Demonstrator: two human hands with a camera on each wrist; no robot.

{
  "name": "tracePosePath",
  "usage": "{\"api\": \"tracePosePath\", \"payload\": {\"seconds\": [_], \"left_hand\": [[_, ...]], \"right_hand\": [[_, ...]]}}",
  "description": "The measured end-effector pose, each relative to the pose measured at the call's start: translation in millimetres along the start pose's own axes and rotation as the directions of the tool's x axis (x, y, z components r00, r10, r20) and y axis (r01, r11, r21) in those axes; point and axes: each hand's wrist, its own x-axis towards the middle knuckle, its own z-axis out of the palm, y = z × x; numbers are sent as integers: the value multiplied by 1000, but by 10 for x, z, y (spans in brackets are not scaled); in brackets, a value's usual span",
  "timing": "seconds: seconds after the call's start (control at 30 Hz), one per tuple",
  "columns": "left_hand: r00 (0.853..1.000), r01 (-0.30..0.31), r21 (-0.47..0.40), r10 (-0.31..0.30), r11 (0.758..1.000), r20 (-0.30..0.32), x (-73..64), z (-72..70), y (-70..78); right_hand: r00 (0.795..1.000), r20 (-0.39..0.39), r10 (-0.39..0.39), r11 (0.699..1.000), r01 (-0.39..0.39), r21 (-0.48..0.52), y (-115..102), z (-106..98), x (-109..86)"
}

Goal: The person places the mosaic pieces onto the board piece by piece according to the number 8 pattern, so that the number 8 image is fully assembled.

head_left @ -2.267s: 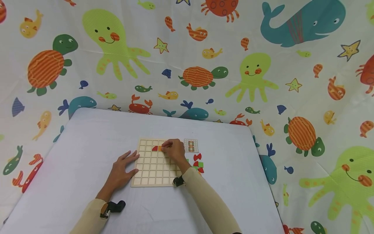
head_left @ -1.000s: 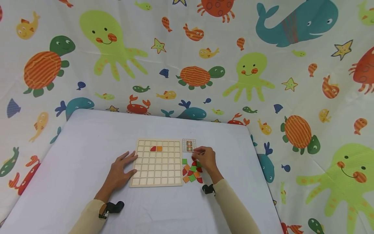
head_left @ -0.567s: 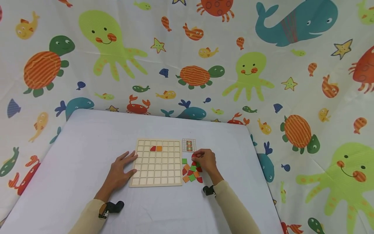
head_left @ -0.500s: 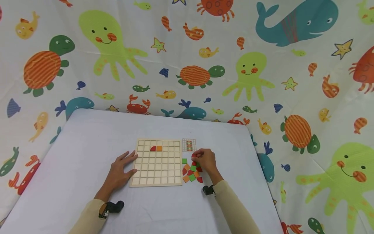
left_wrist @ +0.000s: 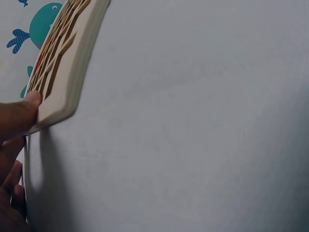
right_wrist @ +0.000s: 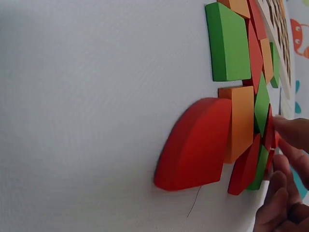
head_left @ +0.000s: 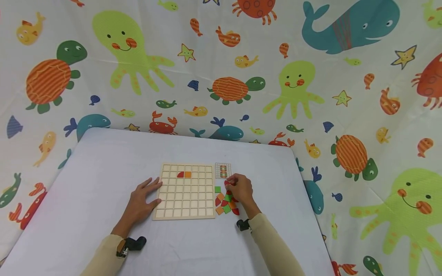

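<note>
A wooden grid board [head_left: 184,197] lies on the white table, with a red quarter-round block [head_left: 180,175] and an orange square block [head_left: 188,174] side by side in its second row. My left hand [head_left: 139,203] rests at the board's left edge, fingers spread; the left wrist view shows the thumb on the frame near a corner. Right of the board, my right hand [head_left: 241,189] pinches a red quarter-round block [head_left: 226,183] at the top of a loose pile. In the right wrist view the fingers partly hide that block.
The loose pile holds several blocks, among them a green square block [head_left: 217,189], an orange square block [head_left: 219,210] and a red quarter-round block [right_wrist: 198,145]. A small pattern card [head_left: 223,170] lies at the board's upper right. Sea-animal cloth [head_left: 221,57] hangs behind the table.
My right hand has left the orange block on the board and moved right to the pile, where it now pinches a red block. The left hand stays at the board's edge.
</note>
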Motion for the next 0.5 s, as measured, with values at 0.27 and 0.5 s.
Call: {"api": "tracePosePath", "payload": {"seconds": [0.27, 0.5], "left_hand": [[1000, 20, 0, -20, 1000, 10, -6, -19, 13], [1000, 2, 3, -2, 1000, -2, 4, -11, 4]], "right_hand": [[1000, -14, -7, 1000, 7, -19, -31, 9, -30], [1000, -25, 18, 999, -19, -43, -39, 43, -25]]}}
